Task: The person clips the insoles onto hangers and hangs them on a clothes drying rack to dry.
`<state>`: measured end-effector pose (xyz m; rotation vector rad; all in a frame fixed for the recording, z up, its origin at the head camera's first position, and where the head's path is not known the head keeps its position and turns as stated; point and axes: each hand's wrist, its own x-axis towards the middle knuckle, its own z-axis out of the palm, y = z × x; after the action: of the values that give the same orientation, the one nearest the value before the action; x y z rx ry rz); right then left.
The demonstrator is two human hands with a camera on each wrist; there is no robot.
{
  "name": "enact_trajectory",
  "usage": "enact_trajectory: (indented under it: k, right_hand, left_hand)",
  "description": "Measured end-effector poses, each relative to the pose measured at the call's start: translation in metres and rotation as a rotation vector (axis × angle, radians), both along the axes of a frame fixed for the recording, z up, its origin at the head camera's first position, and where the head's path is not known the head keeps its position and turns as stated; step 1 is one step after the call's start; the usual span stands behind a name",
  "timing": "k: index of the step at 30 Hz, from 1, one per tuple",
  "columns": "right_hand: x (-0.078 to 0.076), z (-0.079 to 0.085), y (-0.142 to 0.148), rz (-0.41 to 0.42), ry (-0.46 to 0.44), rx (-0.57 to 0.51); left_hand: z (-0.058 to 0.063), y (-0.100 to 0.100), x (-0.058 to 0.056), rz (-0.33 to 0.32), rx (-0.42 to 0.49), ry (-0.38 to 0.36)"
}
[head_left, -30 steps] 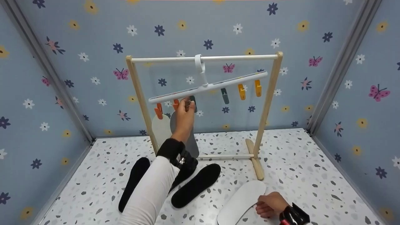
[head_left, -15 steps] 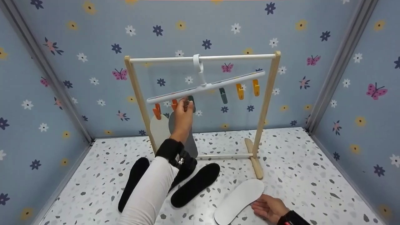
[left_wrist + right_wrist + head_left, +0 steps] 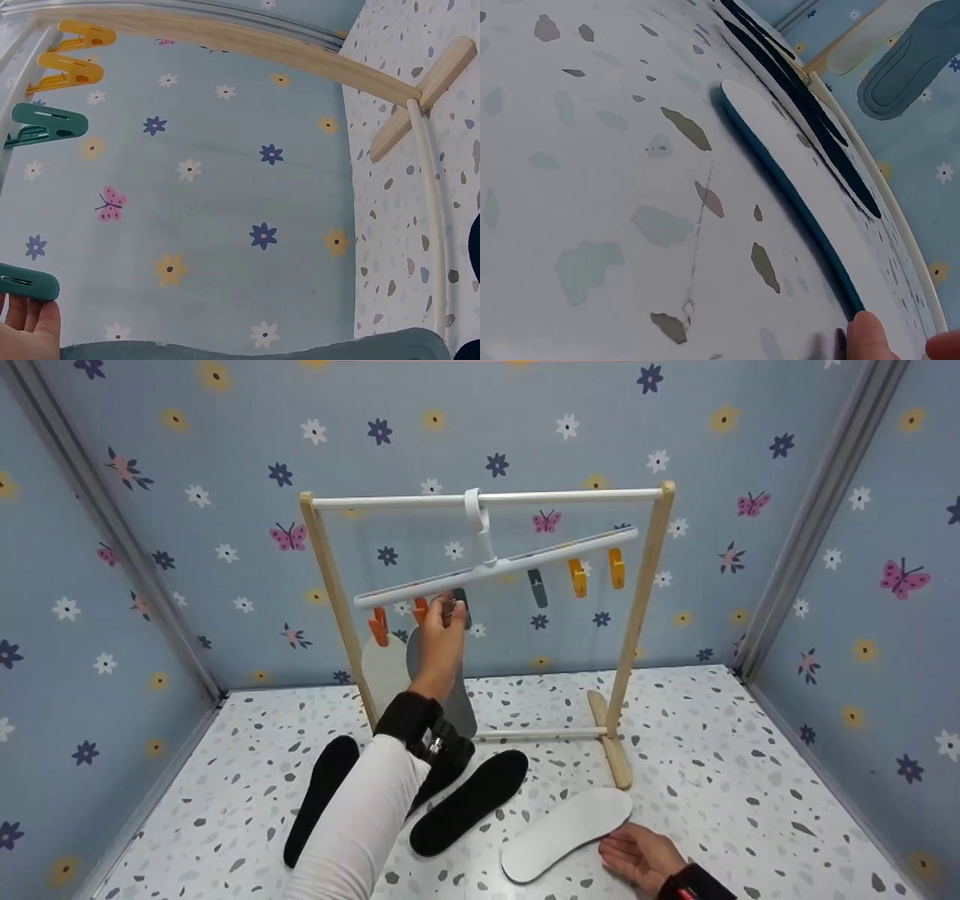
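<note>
My left hand (image 3: 441, 637) reaches up to the white clip hanger (image 3: 525, 562) and pinches a dark green clothespin (image 3: 30, 283) under its bar. Beside that hand, a pale insole (image 3: 384, 664) and a grey insole (image 3: 459, 701) hang at the orange clothespins (image 3: 379, 628); my forearm covers part of them. On the tabletop lies a white-faced insole (image 3: 566, 832) with a dark edge. My right hand (image 3: 641, 853) touches one end of it with loosely extended fingers. The right wrist view shows my thumb (image 3: 866, 337) at the insole's edge.
The hanger tilts, left end low, on a wooden rack (image 3: 495, 499). A green clothespin (image 3: 538, 588) and yellow clothespins (image 3: 577, 577) sit along its right half. Black insoles (image 3: 470, 804) lie on the speckled tabletop (image 3: 720, 765), one partly behind my left arm. Patterned walls (image 3: 570, 457) enclose the space.
The white-faced insole has turned on the tabletop, its near end swinging left and away. My right hand has shifted slightly left and its fingers have loosened. My left hand stays at the clothespin.
</note>
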<state>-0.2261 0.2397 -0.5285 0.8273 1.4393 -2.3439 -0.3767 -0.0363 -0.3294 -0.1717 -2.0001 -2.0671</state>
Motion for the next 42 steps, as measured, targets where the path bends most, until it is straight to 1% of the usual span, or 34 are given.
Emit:
enact_trajectory:
  k: [5, 12, 19, 22, 29, 33, 37, 42]
  right_hand:
    - [-0.003, -0.001, -0.004, -0.03, 0.006, -0.027]
    - [-0.005, -0.004, -0.007, -0.035, 0.002, -0.046]
    - [-0.005, -0.008, -0.012, -0.058, 0.073, -0.071]
    - [-0.005, -0.007, -0.015, -0.076, 0.085, -0.08]
    - [-0.012, -0.006, -0.018, -0.085, 0.06, -0.079]
    - [-0.018, -0.007, -0.018, -0.097, 0.041, -0.061]
    - [-0.023, -0.007, -0.017, -0.121, 0.025, -0.049]
    - [-0.023, -0.008, -0.018, -0.122, 0.047, -0.057]
  left_hand:
    - [0.0, 0.0, -0.001, -0.01, 0.02, 0.003]
    - [0.0, -0.001, -0.001, 0.01, 0.011, 0.004]
    - [0.0, -0.002, -0.001, 0.014, -0.015, -0.006]
    - [0.0, -0.003, 0.0, 0.014, -0.014, -0.009]
    - [0.001, -0.004, 0.0, 0.006, -0.007, -0.01]
    - [0.002, -0.004, 0.0, 0.004, 0.004, -0.003]
    - [0.004, -0.003, -0.002, 0.011, -0.006, -0.021]
    - [0.006, -0.001, -0.004, 0.035, -0.015, -0.014]
